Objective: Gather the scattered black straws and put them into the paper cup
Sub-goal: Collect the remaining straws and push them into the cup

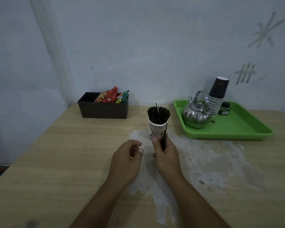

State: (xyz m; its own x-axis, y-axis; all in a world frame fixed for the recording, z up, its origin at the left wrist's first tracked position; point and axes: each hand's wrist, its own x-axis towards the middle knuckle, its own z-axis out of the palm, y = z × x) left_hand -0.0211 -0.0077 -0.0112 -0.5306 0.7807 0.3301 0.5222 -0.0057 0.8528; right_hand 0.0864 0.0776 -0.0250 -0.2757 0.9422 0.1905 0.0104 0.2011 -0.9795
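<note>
Farthest left on the table (59,162) stands one dark box (103,109) against the wall, with two snack packets (108,97) poking out of it, one red and one green.

My left hand (127,159) comes next, hovering over the tabletop with its fingers loosely curled and nothing in them; the thumb points toward my other hand.

Just beside it, my right hand (165,155) is closed around a small bunch of black straws (164,139), held upright. I count about four or five tips above my fingers, though they overlap too much to be sure. Their tops reach up across the front of the one paper cup (155,130), which stands directly behind my right hand, very close or touching; I cannot tell which. The cup is already packed with a thick bundle of straws (158,115), too many to count, one poking higher than the rest.

To the right sits one green tray (237,127) carrying one metal kettle (197,115), one stack of dark cups (216,96) and one small green jar (224,108).
</note>
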